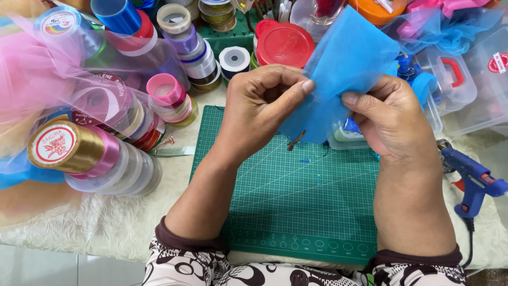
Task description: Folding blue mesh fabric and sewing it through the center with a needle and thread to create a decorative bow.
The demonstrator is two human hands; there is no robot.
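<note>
A round white-and-red label (pixel 53 144) caps the gold ribbon spool (pixel 79 148) at far left. Behind it, a white disc label with rainbow stripes (pixel 58 23) tops a clear spool (pixel 74 32). A red-and-white sticker (pixel 497 62) marks the clear plastic box (pixel 476 100) at far right.

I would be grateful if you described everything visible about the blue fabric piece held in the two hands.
The blue fabric piece is a thin, slightly sheer, matte sheet, like a non-woven or mesh material, bright sky blue. It is held up above the green cutting mat, tilted, its upper corner reaching towards the red-lidded container. The left hand pinches its left edge with thumb and fingers; the right hand grips its lower right edge with the thumb on top. The lower part looks folded or gathered between the hands.
</note>
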